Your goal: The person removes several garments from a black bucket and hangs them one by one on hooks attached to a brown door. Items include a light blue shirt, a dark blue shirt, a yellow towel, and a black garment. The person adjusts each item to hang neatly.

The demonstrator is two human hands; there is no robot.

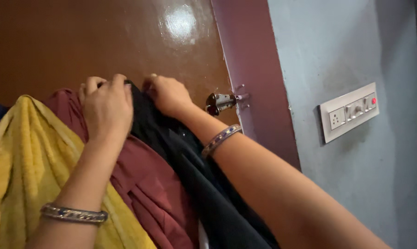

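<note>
Nearest me hung the yellow cloth, then the maroon cloth. My left hand curled its fingers over the black cloth at its top edge against the door; my right hand pinched that same edge just beside it. Its length ran down toward me, both hands equally near, the latch just right.

The black garment hangs beside a maroon garment and a mustard-yellow towel. The door is glossy brown, its frame plum-purple. The wall is pale grey-blue; the switch plate white with 1 red light.
</note>
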